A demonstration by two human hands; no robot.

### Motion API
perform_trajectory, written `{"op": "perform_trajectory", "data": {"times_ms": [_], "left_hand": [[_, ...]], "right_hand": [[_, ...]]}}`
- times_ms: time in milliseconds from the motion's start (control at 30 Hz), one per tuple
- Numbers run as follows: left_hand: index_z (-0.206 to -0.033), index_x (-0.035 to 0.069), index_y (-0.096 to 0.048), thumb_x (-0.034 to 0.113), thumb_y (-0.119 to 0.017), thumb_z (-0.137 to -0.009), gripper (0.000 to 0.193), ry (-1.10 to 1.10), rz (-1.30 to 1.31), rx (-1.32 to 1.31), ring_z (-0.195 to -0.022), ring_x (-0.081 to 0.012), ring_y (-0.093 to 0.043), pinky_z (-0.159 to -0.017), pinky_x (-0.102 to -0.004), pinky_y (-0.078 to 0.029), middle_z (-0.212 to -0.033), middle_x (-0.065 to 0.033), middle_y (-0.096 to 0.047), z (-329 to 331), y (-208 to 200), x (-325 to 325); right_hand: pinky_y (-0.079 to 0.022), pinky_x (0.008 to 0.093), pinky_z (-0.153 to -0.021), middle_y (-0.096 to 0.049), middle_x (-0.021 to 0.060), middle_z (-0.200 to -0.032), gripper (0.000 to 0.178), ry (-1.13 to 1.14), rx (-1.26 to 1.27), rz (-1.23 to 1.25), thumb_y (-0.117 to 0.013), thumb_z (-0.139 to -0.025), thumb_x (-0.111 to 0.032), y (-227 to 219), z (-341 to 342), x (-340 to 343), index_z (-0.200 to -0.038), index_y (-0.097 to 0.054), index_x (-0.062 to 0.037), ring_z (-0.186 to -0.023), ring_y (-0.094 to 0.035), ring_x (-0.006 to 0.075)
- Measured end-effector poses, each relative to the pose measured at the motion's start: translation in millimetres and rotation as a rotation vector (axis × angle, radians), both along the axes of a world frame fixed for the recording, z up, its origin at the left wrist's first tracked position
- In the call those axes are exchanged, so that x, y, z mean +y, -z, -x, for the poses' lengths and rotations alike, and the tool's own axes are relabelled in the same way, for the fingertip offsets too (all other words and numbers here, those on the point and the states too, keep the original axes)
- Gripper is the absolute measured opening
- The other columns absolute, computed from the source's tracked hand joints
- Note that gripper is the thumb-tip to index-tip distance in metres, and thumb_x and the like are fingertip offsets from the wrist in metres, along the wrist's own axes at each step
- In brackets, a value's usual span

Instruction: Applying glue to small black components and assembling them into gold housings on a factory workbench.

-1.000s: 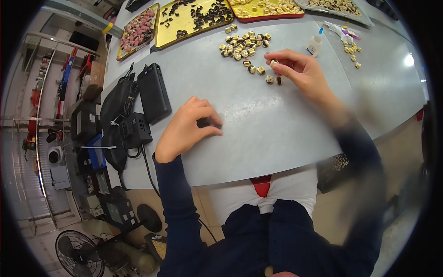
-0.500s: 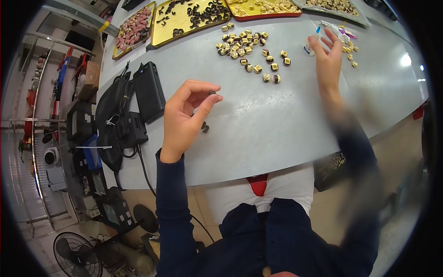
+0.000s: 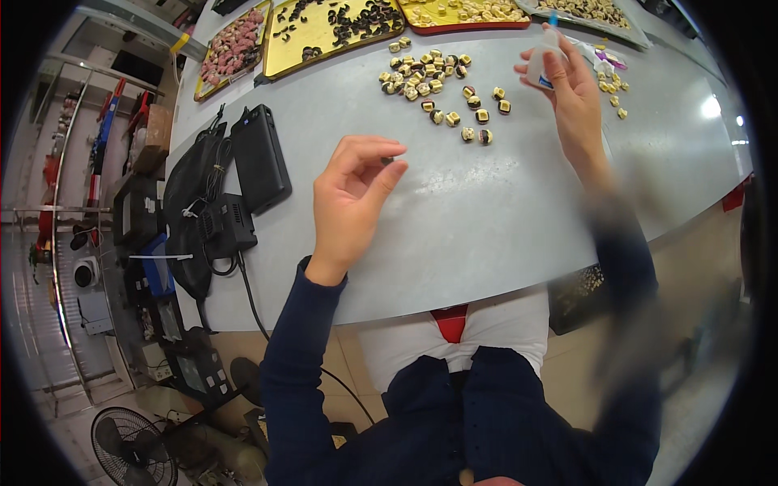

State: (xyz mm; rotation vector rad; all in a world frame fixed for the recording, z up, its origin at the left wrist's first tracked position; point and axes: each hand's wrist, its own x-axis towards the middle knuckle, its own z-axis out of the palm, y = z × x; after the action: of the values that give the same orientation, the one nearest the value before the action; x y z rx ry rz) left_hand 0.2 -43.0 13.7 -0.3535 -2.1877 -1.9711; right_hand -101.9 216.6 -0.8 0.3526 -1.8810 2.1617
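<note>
My left hand (image 3: 350, 202) is raised over the grey table (image 3: 462, 235), thumb and forefinger pinching a small dark piece (image 3: 387, 160) mostly covered by the fingertips. Over the far right part of the table, my right hand (image 3: 579, 101) is wrapped round a small white squeeze bottle (image 3: 541, 66) with a blue tip (image 3: 553, 18) pointing up. Between and beyond the hands lies a loose cluster of small cream-and-dark blocks (image 3: 425, 81), with several more strewn toward me. Cream-coloured bits (image 3: 613, 87) lie right of the bottle, beside a white and purple packet (image 3: 609, 58).
Along the far edge stand a tray of pink pieces (image 3: 199, 95), a yellow tray of dark curved pieces (image 3: 320, 42), a red-rimmed tray (image 3: 470, 27) and another tray of cream pieces (image 3: 640, 36). A black box-shaped device (image 3: 261, 158) and cables occupy the left side.
My right hand, open above the bottle before, has taken hold of it and lifted it. My left hand has shifted right and slightly away from me, still pinching the dark piece.
</note>
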Motion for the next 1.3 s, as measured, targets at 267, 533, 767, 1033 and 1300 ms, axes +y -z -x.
{"op": "perform_trajectory", "data": {"times_ms": [267,533,767,1033,1300], "left_hand": [[-0.102,0.003,-0.065,-0.004,-0.066,-0.075,0.028,0.156,0.157,0.046,-0.080,-0.0141,-0.058,-0.073,-0.0246,-0.048,-0.093,-0.0073,-0.061,-3.2,5.0,12.9],[-0.112,-0.001,-0.058,-0.010,-0.065,-0.073,0.040,0.215,0.093,-0.108,-0.088,-0.0159,-0.062,-0.073,-0.0255,-0.050,-0.097,-0.0123,-0.064,-7.7,0.6,22.7],[-0.114,-0.001,-0.057,-0.008,-0.070,-0.069,0.047,0.252,0.214,-0.077,-0.082,-0.0140,-0.064,-0.072,-0.0240,-0.050,-0.093,-0.0126,-0.067,-8.3,4.2,22.5],[-0.114,-0.001,-0.058,-0.005,-0.073,-0.067,0.049,0.260,0.248,-0.088,-0.074,-0.0100,-0.059,-0.074,-0.0242,-0.049,-0.091,-0.0106,-0.068,-9.3,7.6,22.6],[-0.115,-0.001,-0.057,-0.004,-0.075,-0.066,0.052,0.261,0.227,-0.085,-0.074,-0.0092,-0.058,-0.074,-0.0243,-0.050,-0.090,-0.0096,-0.068,-10.3,8.9,22.8]], "right_hand": [[-0.041,0.0253,-0.087,-0.059,0.0127,-0.110,0.038,-0.376,-0.140,0.108,-0.058,-0.089,-0.031,-18.3,-23.7,-9.5,-0.113,-0.049,-0.0028,-0.094,-0.056,0.0134],[-0.041,0.0260,-0.086,-0.058,0.0106,-0.107,0.041,-0.541,-0.167,0.095,-0.055,-0.089,-0.038,-15.5,-36.4,-14.4,-0.111,-0.048,-0.0038,-0.096,-0.053,0.0125],[-0.038,0.0173,-0.046,-0.061,0.0134,-0.087,0.039,-0.615,-0.207,0.002,-0.046,-0.092,-0.043,-17.2,-46.2,-27.9,-0.104,-0.046,-0.0055,-0.057,-0.049,0.0064],[-0.036,0.0170,-0.040,-0.061,0.0138,-0.084,0.037,-0.622,-0.224,-0.048,-0.046,-0.093,-0.041,-16.1,-50.7,-31.7,-0.099,-0.044,-0.0050,-0.052,-0.048,0.0062],[-0.039,0.0199,-0.042,-0.063,0.0123,-0.082,0.024,-0.643,-0.234,-0.037,-0.051,-0.093,-0.026,-15.8,-52.6,-33.4,-0.094,-0.046,-0.0020,-0.044,-0.048,0.0086]]}}
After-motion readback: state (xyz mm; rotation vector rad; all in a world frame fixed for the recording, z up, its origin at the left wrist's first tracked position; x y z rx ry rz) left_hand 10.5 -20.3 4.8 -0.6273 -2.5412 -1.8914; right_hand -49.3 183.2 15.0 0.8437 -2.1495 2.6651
